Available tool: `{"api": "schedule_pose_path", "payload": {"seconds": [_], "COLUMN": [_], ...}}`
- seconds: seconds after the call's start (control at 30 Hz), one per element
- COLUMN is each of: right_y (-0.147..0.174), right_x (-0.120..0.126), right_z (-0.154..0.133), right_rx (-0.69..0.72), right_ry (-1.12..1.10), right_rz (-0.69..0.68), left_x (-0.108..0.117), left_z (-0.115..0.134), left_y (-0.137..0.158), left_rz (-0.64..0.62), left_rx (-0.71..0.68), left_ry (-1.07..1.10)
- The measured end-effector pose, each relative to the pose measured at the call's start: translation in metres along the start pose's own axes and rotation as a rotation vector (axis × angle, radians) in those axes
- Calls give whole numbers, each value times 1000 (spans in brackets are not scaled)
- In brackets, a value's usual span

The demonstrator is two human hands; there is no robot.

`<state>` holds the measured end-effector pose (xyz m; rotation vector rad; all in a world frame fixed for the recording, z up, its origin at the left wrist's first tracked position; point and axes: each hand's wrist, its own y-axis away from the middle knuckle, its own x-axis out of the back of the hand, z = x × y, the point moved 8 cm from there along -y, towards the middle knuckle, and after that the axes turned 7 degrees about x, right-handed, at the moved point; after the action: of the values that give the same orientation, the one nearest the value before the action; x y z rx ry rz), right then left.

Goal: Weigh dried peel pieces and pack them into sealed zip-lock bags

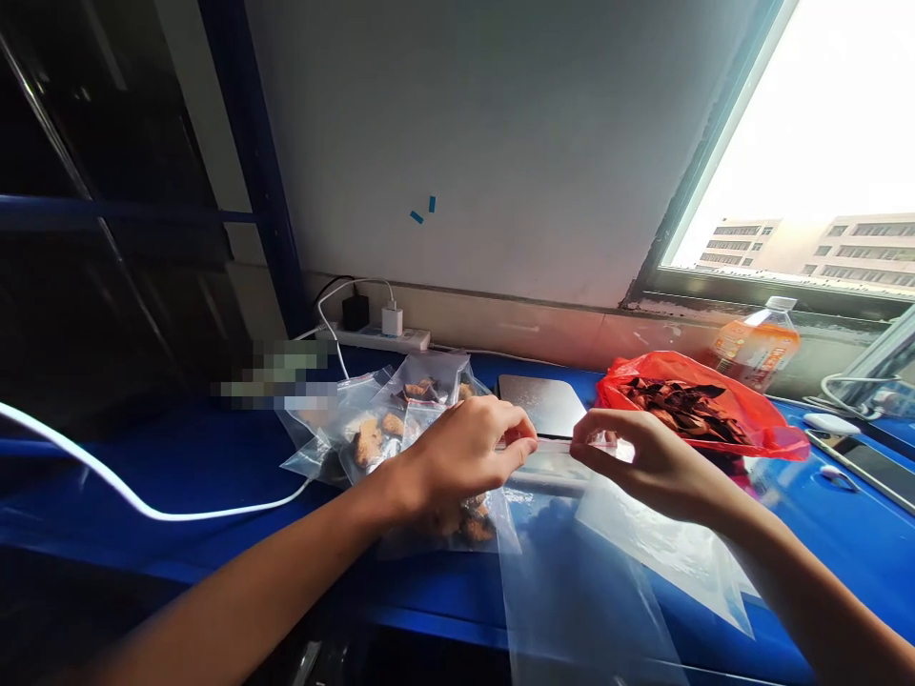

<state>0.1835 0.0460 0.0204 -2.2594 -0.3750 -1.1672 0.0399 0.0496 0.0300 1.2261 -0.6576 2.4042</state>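
My left hand (pixel 476 446) and my right hand (pixel 647 462) are both closed in a pinch on the top edge of a clear plastic bag (pixel 572 581). The bag hangs down over the front of the blue table, and nothing shows inside it. Just beyond my fingers lies a flat silver scale (pixel 543 402). Left of it, several clear zip bags (pixel 368 443) hold brown, rough chunks; my left hand and forearm hide some of them. More clear plastic bags (pixel 664 538) lie beneath my right hand. Behind that hand, a red plastic bag (pixel 782 433) holds dark reddish-brown dried pieces (pixel 686 405).
Against the wall, a white power strip (pixel 411 338) carries a white charger (pixel 392 319). A white cable (pixel 186 517) crosses the blue table (pixel 143 476) at left. An orange drink bottle (pixel 762 338) stands by the window, with a phone (pixel 868 462) at far right.
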Motion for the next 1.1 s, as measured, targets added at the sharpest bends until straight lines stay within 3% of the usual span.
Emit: {"api": "schedule_pose_path", "payload": {"seconds": [0.33, 0.47, 0.6, 0.7, 0.8, 1.03, 1.1], "right_y": [5, 14, 31, 41, 44, 40, 34], "right_x": [27, 53, 63, 64, 60, 63, 75], "right_z": [18, 52, 94, 111, 109, 117, 118], "right_rx": [-52, -100, -219, -290, -281, -320, -262], "right_ry": [7, -77, -133, -27, 33, 130, 237], "right_rz": [-22, 37, -9, -35, -71, -24, 122], "left_x": [10, 25, 32, 26, 14, 5, 3], "left_z": [-4, -17, -44, -62, -75, -77, -78], "left_y": [-1, -4, -8, -11, -12, -15, -16], "left_rz": [13, 109, 130, 80, -25, -46, -51], "left_rx": [40, 120, 196, 221, 249, 234, 230], "left_ry": [36, -90, -282, -472, -600, -587, -581]}}
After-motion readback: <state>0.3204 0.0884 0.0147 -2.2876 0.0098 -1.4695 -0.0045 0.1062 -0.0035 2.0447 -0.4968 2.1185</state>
